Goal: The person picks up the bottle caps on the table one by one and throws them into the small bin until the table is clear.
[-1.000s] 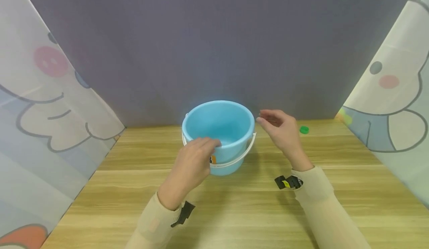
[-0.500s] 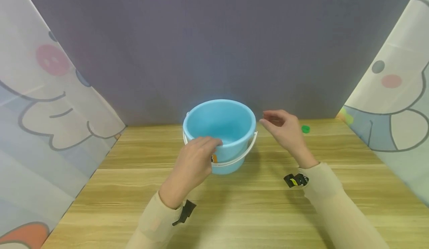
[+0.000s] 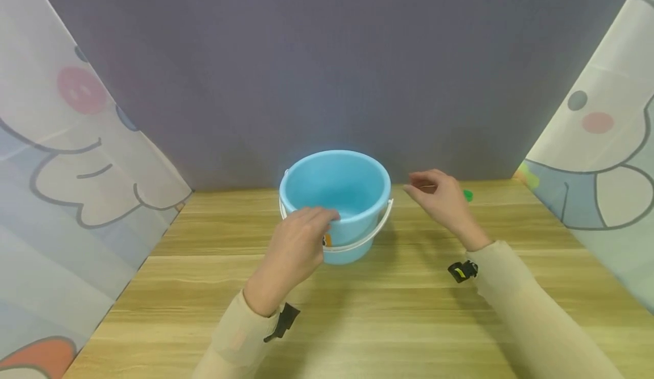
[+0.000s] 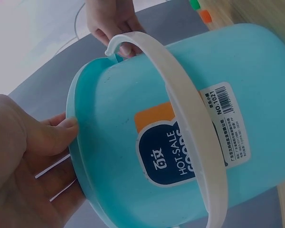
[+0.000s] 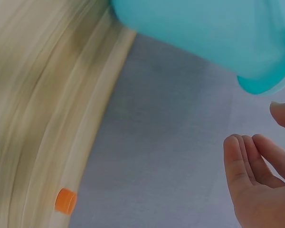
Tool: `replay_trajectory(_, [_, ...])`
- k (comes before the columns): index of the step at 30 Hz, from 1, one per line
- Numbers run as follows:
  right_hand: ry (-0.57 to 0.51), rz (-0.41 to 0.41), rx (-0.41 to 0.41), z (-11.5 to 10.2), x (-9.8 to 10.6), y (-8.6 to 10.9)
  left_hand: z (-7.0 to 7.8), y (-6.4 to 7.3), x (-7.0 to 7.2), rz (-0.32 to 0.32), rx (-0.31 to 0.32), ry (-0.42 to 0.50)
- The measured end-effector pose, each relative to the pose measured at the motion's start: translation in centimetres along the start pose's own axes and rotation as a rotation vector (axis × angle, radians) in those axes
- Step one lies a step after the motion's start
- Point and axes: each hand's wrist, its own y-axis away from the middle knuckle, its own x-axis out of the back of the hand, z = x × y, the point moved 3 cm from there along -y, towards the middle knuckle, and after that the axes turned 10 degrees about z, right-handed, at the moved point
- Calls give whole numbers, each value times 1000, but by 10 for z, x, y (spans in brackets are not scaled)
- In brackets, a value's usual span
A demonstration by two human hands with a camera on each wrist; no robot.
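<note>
A light blue plastic bucket [image 3: 352, 231] stands upright on the wooden table, its white handle [image 4: 199, 128] hanging down at the near side. My left hand [image 3: 296, 237] grips the bucket's near rim, with the thumb against the rim in the left wrist view. A label [image 4: 166, 152] shows on the wall below the handle. My right hand [image 3: 438, 198] is in the air right of the bucket, apart from it, fingers loosely bent and nothing between them. Just behind that hand, a small green cap [image 3: 468, 195] is partly covered.
A small orange cap [image 5: 65, 201] sits near the table's [image 3: 214, 288] far edge in the right wrist view. A grey panel [image 3: 327, 72] rises directly behind the table. Printed curtains [image 3: 61, 197] hang at both sides.
My right hand has moved rightward, away from the bucket's rim, and now partly overlaps the green cap. My left hand keeps its hold; the bucket has stayed in place.
</note>
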Motion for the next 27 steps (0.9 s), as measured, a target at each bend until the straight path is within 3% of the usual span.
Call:
replay_trajectory(16, [151, -51, 6, 19, 10, -13, -1, -2, 2, -8, 13, 1])
replay_trajectory(27, [236, -128, -22, 45, 12, -18, 1, -2, 2, -24, 34, -3])
